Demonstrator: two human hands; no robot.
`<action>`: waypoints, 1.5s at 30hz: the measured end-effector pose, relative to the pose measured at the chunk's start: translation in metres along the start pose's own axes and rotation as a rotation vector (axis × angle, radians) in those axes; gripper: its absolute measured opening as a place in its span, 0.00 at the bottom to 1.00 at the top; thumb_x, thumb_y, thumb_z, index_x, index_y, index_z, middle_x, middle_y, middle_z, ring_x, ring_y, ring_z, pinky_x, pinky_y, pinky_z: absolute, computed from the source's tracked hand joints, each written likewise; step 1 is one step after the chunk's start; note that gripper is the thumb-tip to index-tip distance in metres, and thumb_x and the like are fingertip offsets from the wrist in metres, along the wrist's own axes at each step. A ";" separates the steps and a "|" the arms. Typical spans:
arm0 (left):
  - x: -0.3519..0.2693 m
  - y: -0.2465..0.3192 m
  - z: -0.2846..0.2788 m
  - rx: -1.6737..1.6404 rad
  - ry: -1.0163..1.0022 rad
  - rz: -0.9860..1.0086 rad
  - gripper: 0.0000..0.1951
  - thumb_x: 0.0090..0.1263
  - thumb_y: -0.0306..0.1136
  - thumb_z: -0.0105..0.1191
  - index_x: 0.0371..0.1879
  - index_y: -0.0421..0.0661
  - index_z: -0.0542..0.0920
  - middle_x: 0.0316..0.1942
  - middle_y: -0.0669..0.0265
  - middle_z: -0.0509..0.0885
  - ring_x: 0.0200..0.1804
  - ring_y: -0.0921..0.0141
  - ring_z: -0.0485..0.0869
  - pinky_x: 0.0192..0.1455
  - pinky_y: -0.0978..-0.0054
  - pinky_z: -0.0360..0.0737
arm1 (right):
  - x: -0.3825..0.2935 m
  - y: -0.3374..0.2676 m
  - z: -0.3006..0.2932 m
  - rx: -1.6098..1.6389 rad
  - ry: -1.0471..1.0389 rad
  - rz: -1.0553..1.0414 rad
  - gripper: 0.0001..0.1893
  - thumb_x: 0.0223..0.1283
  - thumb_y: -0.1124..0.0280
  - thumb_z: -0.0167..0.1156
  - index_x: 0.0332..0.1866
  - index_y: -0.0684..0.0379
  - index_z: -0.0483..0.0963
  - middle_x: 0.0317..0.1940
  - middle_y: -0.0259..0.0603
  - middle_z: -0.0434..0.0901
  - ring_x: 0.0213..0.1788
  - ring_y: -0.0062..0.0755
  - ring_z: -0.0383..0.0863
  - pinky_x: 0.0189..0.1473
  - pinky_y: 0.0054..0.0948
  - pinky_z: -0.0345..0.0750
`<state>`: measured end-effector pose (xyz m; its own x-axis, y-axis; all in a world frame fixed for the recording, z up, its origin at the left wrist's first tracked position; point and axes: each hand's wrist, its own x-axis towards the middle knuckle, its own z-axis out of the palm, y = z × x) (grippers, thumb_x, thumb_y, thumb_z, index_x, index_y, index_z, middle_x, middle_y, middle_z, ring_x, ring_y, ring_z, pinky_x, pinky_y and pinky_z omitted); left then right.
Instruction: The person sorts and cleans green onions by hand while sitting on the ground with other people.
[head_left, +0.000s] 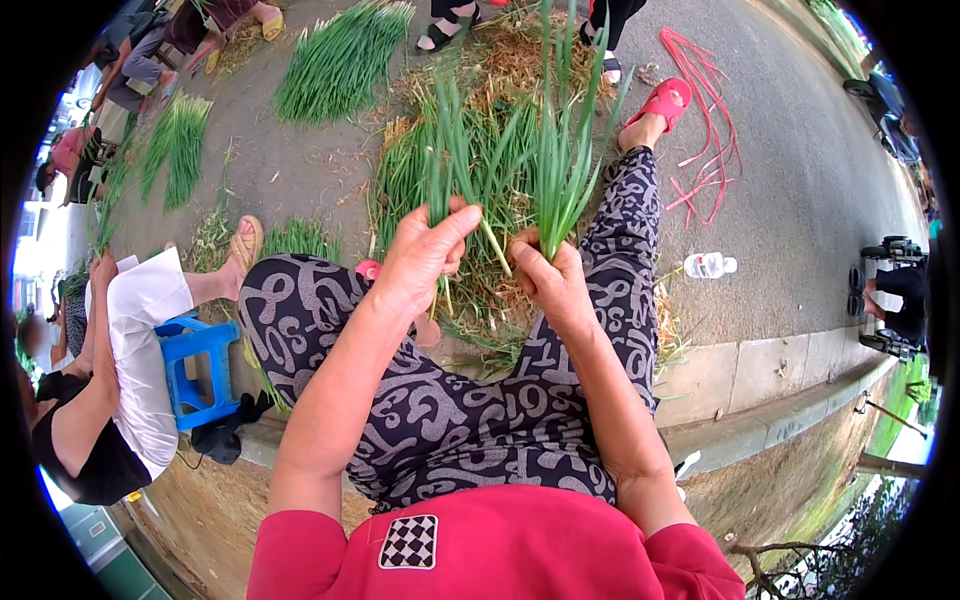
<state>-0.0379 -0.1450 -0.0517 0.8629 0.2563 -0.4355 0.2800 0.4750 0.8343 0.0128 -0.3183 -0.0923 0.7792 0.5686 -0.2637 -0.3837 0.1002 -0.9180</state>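
Between my knees, my left hand (431, 251) grips a few long green stalks (442, 161), apparently scallions or garlic chives, with pale stem ends poking out below the fist. One pale stem (495, 244) slants from my left thumb toward my right hand. My right hand (547, 277) is closed around the base of a fuller bunch of green stalks (559, 184), whose leaves fan upward and away from me. Beneath both hands lies a heap of loose green stalks (405, 165) mixed with straw-coloured trimmings (517, 56).
Sorted piles of green stalks (341, 64) lie on the pavement ahead. Red plastic strips (709, 135) and a clear bottle (709, 265) are to the right. A person in white trousers (142, 360) sits at left by a blue plastic stool (196, 371). A concrete kerb (787, 394) runs behind.
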 end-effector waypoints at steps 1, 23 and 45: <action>0.000 0.001 -0.002 -0.028 0.009 0.020 0.08 0.64 0.35 0.61 0.35 0.49 0.76 0.22 0.80 0.70 0.18 0.86 0.65 0.17 0.88 0.57 | 0.000 0.002 0.000 0.000 0.019 0.009 0.09 0.62 0.67 0.58 0.33 0.62 0.74 0.17 0.24 0.67 0.17 0.12 0.62 0.20 0.16 0.59; -0.014 -0.014 -0.001 0.317 -0.043 0.069 0.09 0.64 0.37 0.60 0.35 0.46 0.79 0.22 0.77 0.74 0.19 0.85 0.65 0.19 0.87 0.57 | -0.004 -0.003 0.016 0.036 -0.096 -0.057 0.26 0.55 0.66 0.68 0.58 0.63 0.70 0.37 0.32 0.78 0.33 0.16 0.73 0.31 0.16 0.70; 0.016 -0.005 0.003 -0.144 -0.223 -0.110 0.19 0.74 0.35 0.45 0.62 0.44 0.69 0.59 0.66 0.73 0.57 0.71 0.73 0.61 0.67 0.71 | -0.019 -0.002 0.008 0.393 -0.096 -0.040 0.15 0.50 0.75 0.62 0.44 0.58 0.71 0.27 0.26 0.70 0.17 0.13 0.63 0.16 0.16 0.59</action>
<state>-0.0247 -0.1457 -0.0622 0.9065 0.0125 -0.4219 0.3281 0.6080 0.7229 -0.0051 -0.3231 -0.0834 0.7543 0.6301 -0.1843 -0.5290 0.4171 -0.7390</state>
